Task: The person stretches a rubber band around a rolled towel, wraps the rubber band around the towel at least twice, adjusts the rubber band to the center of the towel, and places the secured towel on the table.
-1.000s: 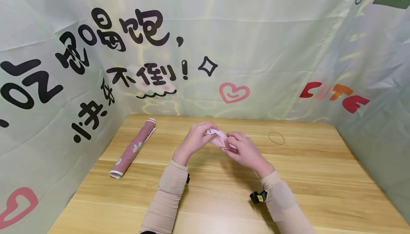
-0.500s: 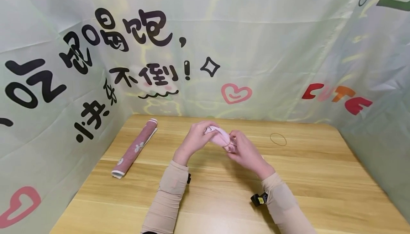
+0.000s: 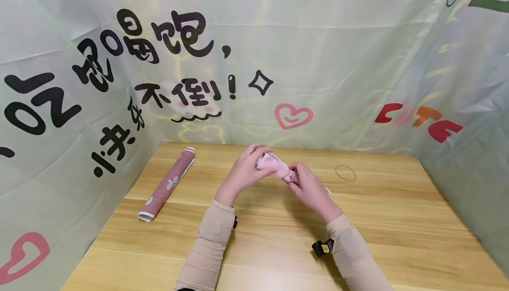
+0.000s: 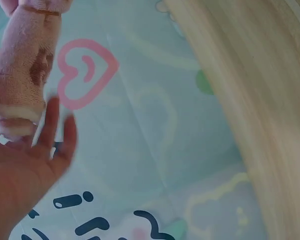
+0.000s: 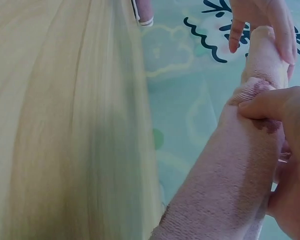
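A rolled pink towel (image 3: pixel 272 163) is held up over the table between both hands. My left hand (image 3: pixel 244 169) holds its far-left end, fingers over the top and thumb beneath. In the left wrist view, that hand (image 4: pixel 27 175) has some fingers spread beside the pale-bordered end. A thin brown band (image 4: pixel 38 10) circles the towel and cinches it. My right hand (image 3: pixel 312 191) grips the roll just past the band. The right wrist view shows the thumb of this hand (image 5: pixel 297 130) pressing on the gathered cloth, with the rest of the towel (image 5: pixel 214 185) widening below.
A second rolled towel, dusky pink with white motifs (image 3: pixel 169 182), lies at the table's left. A loose thin rubber band (image 3: pixel 336 171) lies on the wooden table (image 3: pixel 397 220) at the right. Printed cloth (image 3: pixel 338 74) hangs behind and on both sides.
My right hand has moved slightly right along the towel, from working at the band to gripping past it. My left hand's fingers have lifted and shifted on the end, showing more towel.
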`<state>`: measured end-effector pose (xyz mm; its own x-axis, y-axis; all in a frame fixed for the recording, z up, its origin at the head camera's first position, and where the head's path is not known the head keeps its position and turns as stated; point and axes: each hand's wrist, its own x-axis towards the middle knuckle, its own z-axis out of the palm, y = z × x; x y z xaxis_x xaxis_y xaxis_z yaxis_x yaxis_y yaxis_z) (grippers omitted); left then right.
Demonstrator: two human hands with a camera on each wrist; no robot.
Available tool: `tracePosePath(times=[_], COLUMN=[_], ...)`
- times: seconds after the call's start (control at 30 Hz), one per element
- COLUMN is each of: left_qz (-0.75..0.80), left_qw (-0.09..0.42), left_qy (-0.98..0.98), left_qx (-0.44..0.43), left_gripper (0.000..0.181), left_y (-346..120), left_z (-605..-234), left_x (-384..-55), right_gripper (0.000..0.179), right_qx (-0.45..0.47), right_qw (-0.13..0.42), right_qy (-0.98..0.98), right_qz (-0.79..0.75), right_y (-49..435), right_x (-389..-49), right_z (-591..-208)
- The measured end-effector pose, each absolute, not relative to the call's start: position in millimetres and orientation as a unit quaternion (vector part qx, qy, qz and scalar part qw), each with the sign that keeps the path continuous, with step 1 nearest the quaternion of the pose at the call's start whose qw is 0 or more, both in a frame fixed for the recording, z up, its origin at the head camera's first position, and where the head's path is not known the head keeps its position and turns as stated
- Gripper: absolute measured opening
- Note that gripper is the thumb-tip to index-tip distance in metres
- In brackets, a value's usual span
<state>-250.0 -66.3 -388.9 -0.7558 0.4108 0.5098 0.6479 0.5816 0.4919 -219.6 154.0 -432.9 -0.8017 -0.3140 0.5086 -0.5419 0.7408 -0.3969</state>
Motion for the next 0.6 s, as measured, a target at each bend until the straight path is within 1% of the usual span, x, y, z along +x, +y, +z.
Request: tracePosePath(times=[0.07, 0.13, 0.27, 0.37, 0.47, 0.6], left_qz=[-0.319, -0.31, -0.32, -0.338, -0.361, -0.377], left_qw=[0.185, 0.187, 0.167, 0.151, 0.139, 0.137], left_qy=[-0.878, -0.881, -0.881, -0.876, -0.869, -0.865], left_qx=[-0.306, -0.305, -0.305, -0.308, -0.307, -0.301], left_gripper=[0.057, 0.06, 0.062, 0.062, 0.055, 0.04], left_y=[-66.3, -66.2, -65.8, -65.3, -64.8, -64.5], left_z=[-389.1, -389.4, -389.9, -390.3, -390.7, -391.4], left_x=[-250.4, -250.2, -250.3, -250.9, -251.4, -252.1], right_gripper=[0.036, 0.036, 0.033, 0.032, 0.033, 0.034], right_qx=[0.235, 0.237, 0.237, 0.233, 0.227, 0.23], right_qw=[0.216, 0.22, 0.22, 0.207, 0.19, 0.176], right_qy=[-0.908, -0.907, -0.905, -0.904, -0.905, -0.904], right_qz=[0.272, 0.27, 0.275, 0.291, 0.307, 0.314], right_y=[154.5, 154.8, 155.0, 155.0, 155.1, 156.1], right_x=[-220.3, -220.9, -220.9, -220.2, -219.3, -219.0], right_z=[-433.5, -434.3, -434.9, -433.8, -432.4, -431.8])
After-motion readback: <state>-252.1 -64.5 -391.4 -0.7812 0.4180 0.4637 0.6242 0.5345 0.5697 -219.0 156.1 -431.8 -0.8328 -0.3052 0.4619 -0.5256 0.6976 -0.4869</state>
